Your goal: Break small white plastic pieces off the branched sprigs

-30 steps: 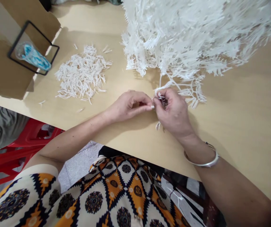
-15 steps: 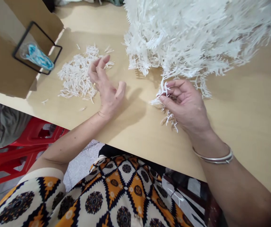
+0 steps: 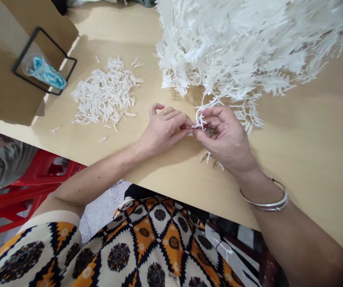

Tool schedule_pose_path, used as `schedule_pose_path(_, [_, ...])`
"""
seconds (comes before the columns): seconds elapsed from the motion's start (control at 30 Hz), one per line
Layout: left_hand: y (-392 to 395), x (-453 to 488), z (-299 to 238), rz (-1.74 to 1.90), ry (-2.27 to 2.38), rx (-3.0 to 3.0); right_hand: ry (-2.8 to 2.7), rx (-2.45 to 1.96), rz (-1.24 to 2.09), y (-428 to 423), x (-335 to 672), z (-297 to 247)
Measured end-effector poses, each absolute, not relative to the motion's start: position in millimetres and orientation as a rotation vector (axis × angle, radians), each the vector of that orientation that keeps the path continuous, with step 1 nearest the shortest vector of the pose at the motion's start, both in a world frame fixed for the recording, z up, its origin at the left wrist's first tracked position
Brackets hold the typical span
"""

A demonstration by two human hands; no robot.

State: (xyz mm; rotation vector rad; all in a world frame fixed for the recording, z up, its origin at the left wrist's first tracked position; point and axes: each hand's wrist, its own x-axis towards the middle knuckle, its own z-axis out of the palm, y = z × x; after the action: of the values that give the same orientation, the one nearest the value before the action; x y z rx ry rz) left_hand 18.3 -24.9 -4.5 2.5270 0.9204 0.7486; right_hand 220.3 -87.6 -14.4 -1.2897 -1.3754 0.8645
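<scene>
My right hand (image 3: 227,137) is closed on a branched white plastic sprig (image 3: 200,117), whose thin twigs stick out above and below the fingers. From the left, my left hand (image 3: 167,129) meets it, thumb and forefinger pinching the sprig's tip. The fingertips of both hands nearly touch. Just beyond my right hand lies a large heap of white branched plastic sprigs (image 3: 243,52), some strands trailing toward the fingers. Left of my left hand is a pile of small loose white pieces (image 3: 104,93) on the table.
A cardboard box (image 3: 6,87) stands at the left of the table (image 3: 303,159). Against it are a black wire frame (image 3: 35,34) and a clear cup with blue-and-white contents (image 3: 47,73). Red stools (image 3: 18,199) and part of another person (image 3: 12,163) are below left.
My left hand has moved right from beside the small pile, and its open fingers have closed on the sprig tip. My right hand has shifted slightly left, still holding the sprig.
</scene>
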Motion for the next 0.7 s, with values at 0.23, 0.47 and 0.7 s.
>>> schedule_pose_path(0.23, [-26.7, 21.1, -3.0, 0.832, 0.930, 2.644, -1.441, -1.350, 0.786, -93.4, 211.8, -5.0])
schedule_pose_path(0.47, [-28.2, 23.5, 0.6, 0.686, 0.935, 2.590, -1.539, -1.458, 0.550, -95.3, 201.4, -10.4])
schedule_pose_path(0.7, [-25.1, 26.4, -0.7, 0.580, 0.950, 2.594, -1.548, -1.478, 0.431, -94.9, 188.9, -29.7])
